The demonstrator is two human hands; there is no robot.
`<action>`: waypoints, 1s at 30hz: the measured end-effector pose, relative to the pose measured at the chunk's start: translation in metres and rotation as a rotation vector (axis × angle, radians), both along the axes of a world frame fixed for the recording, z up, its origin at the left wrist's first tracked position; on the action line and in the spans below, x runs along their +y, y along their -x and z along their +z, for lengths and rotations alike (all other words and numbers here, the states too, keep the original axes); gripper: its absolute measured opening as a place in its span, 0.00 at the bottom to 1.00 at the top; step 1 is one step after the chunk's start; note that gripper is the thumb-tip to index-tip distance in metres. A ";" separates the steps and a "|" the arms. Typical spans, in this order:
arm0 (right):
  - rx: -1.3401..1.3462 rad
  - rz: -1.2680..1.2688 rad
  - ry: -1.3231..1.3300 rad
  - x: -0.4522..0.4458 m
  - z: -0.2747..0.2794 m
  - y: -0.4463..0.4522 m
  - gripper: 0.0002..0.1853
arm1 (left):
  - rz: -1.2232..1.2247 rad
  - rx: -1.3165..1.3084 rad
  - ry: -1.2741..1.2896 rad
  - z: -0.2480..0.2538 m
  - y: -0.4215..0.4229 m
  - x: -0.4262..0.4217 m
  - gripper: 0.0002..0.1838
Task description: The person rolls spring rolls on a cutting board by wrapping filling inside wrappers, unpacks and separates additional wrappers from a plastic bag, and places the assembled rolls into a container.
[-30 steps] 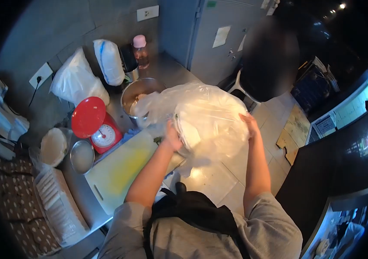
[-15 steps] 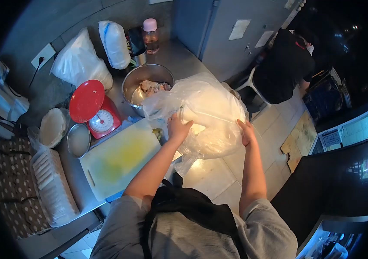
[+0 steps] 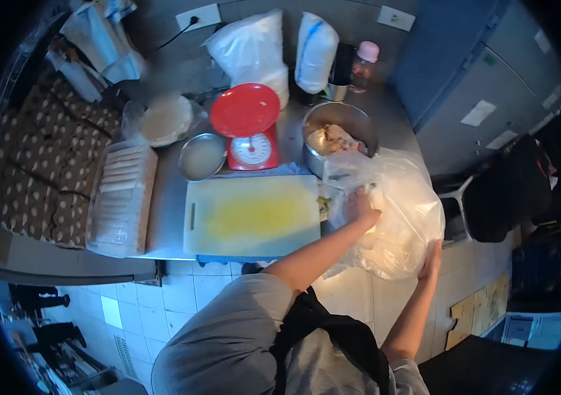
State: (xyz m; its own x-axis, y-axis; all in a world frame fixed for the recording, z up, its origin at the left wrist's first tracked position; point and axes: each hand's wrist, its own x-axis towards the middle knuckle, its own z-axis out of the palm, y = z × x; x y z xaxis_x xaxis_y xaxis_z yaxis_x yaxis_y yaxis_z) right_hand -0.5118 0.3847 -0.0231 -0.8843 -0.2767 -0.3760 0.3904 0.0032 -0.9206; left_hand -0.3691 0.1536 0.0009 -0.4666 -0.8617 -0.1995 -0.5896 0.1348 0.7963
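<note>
A large translucent plastic bag (image 3: 409,204), bulging with something pale, is at the right end of the counter. My left hand (image 3: 361,209) grips its near left side, with crinkled plastic around the fingers. Around the bag's lower right edge curls my right hand (image 3: 430,261), its fingertips partly hidden by the plastic. Just behind the bag stands a steel pot (image 3: 311,146) with a lump of pinkish, minced-looking food (image 3: 341,138) inside. To the left of my left hand lies a white cutting board (image 3: 252,217) with a yellow stain, and some green scraps (image 3: 323,206) sit at its right edge.
A red dial scale (image 3: 251,150), a metal bowl (image 3: 201,158) and a plastic-wrapped pack (image 3: 122,197) stand on the left of the counter. White bags (image 3: 251,52) and a pink-capped bottle (image 3: 363,68) are along the back. At right, a person in black (image 3: 511,187) is near a white chair (image 3: 458,201).
The camera view has swung left, so the counter appears further right and more level. Both hands stay on the plastic bag, which now sits lower beside the pot.
</note>
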 end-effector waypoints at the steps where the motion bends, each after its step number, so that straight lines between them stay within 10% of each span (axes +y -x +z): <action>1: 0.004 -0.010 -0.012 -0.005 -0.003 -0.002 0.38 | -0.014 0.028 0.048 -0.002 -0.003 -0.001 0.36; 6: 0.081 -0.114 -0.066 -0.009 -0.002 -0.007 0.40 | -0.151 0.002 0.256 -0.004 0.002 0.000 0.33; 18: -0.063 -0.214 -0.019 -0.024 0.021 -0.029 0.38 | -0.386 -0.115 -0.199 0.010 0.007 -0.040 0.37; 26: 0.036 -0.066 0.074 -0.022 -0.006 -0.020 0.36 | -0.362 -0.140 0.414 -0.045 0.024 -0.022 0.41; 30: -0.114 0.026 0.245 -0.012 0.030 -0.025 0.33 | -0.271 0.224 -0.692 -0.034 0.013 -0.063 0.37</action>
State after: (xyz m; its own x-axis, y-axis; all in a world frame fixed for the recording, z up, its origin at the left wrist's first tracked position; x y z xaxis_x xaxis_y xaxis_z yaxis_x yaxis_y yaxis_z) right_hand -0.4870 0.3730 0.0067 -0.8315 -0.3940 -0.3915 0.4943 -0.2031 -0.8452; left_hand -0.3820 0.0908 -0.0329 -0.7358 -0.4250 -0.5272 -0.4225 -0.3203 0.8479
